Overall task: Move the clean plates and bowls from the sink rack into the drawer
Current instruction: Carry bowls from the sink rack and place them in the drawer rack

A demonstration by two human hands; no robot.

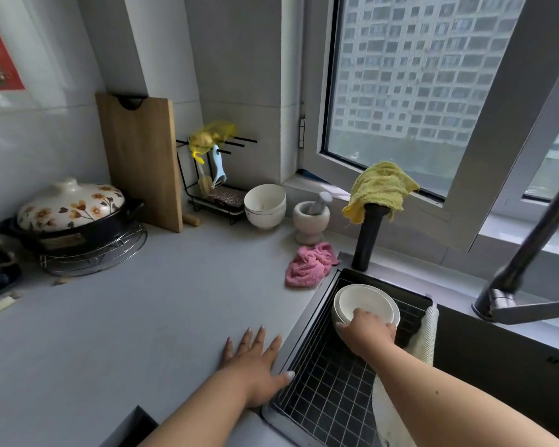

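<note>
A stack of white bowls [365,306] sits in the sink rack [333,391], gripped at its near rim by the right hand [367,332]. The left hand [255,362] is laid flat on the tabletop [142,317]. Glazed ceramic is judged stiff, breakable and slippery; support beneath is advised.

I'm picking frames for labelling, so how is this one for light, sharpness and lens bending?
Head view: soft daylight from the window, no harsh glare; the counter is evenly lit. The wide lens bends the window frame and the tap near the edges. The bowls under the right hand are sharp enough; the outside buildings look hazy.
</note>
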